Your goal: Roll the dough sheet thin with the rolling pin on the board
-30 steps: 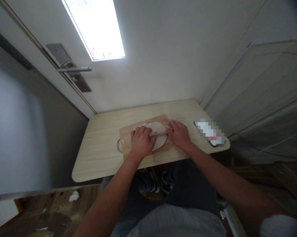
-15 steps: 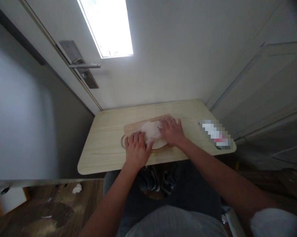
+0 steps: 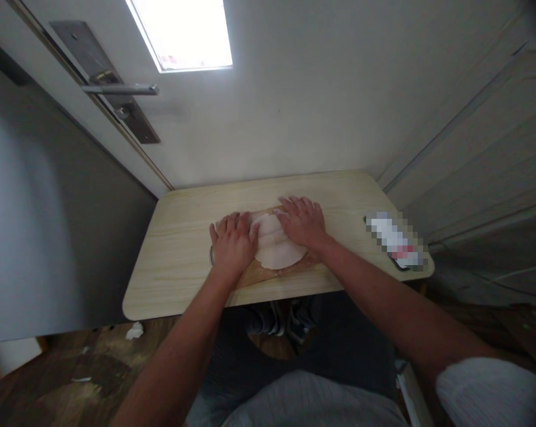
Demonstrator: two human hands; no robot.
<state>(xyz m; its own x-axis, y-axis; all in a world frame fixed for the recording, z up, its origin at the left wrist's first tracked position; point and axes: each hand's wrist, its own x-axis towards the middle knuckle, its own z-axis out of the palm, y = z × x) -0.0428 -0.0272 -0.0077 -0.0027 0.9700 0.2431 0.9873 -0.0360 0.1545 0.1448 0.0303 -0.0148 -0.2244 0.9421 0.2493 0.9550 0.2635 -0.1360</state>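
Observation:
A thin, pale sheet of dough (image 3: 280,246) lies flat on a wooden cutting board (image 3: 261,274), with a faint crease across its upper part. At the dough's left edge rests my left hand (image 3: 234,240), palm down and fingers stretched toward the far side. My right hand (image 3: 303,222) lies over the upper right edge of the dough, its fingers spread and reaching to the board's far edge. Both hands are open and grip nothing that shows. Part of the board's metal loop handle (image 3: 212,256) peeks out left of my left hand.
The board sits on a small light-wood table (image 3: 174,255) pushed against a door with a metal handle (image 3: 120,89). A phone-like item, blurred out (image 3: 395,242), lies at the table's right end. Crumpled white paper (image 3: 135,331) is on the floor at left.
Both hands have slid forward, toward the board's far edge. More of the dough's near part and of the board's near edge now shows. The camera view has also shifted.

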